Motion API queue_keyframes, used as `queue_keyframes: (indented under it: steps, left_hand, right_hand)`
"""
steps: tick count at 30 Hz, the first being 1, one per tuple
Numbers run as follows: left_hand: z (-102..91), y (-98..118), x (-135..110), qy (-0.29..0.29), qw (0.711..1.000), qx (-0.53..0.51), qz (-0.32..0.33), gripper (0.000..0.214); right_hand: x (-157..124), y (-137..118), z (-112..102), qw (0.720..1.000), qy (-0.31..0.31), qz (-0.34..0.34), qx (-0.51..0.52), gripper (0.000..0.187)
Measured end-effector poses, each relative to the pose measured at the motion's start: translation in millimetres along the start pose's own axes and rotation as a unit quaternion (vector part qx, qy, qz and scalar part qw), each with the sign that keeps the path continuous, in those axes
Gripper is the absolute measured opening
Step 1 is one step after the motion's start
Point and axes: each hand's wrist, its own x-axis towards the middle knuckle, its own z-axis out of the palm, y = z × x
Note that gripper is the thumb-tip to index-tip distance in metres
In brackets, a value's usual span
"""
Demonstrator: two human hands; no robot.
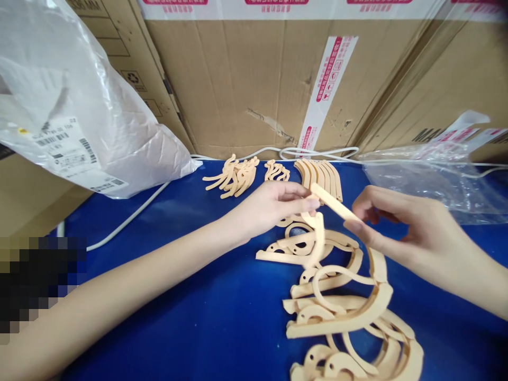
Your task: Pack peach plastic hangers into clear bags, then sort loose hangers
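My left hand (278, 203) pinches one end of a flat beige curved piece (331, 203), and my right hand (392, 225) pinches its other end, holding it above the blue table (190, 296). A second beige piece (317, 238) hangs down below my left fingers; whether they grip it too I cannot tell. Under the hands lies a loose heap of the same beige curved and looped pieces (341, 312), running toward the near edge.
Sorted rows of small beige pieces (234, 175) and curved strips (321, 173) lie at the back of the table. A white plastic bag (67, 100) stands at left, a clear bag (436, 169) at right. Cardboard boxes (257, 79) wall the back. A white cable (127, 219) crosses the table.
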Motion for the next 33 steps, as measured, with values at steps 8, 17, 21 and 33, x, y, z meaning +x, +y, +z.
queue_keyframes:
  steps: [8, 17, 21, 33]
  left_hand:
    - [9.2, 4.0, -11.8, 0.033, 0.981, 0.153, 0.115, 0.039]
    - [5.9, 11.1, -13.3, 0.144, 0.826, 0.528, 0.134, 0.031]
    - [-45.9, 24.5, 0.8, 0.195, 0.811, 0.549, 0.054, 0.037]
    - [-108.3, 11.3, 9.5, 0.278, 0.799, 0.533, -0.005, 0.05]
  right_hand:
    - [16.3, -3.5, -6.8, 0.918, 0.024, -0.219, -0.329, 0.02]
    - [38.8, 14.9, 1.6, 0.997, -0.053, -0.046, -0.035, 0.034]
    - [49.3, 27.6, -8.9, 0.984, -0.086, 0.082, 0.13, 0.042]
    - [91.0, 23.9, -3.7, 0.878, 0.077, 0.24, 0.407, 0.012]
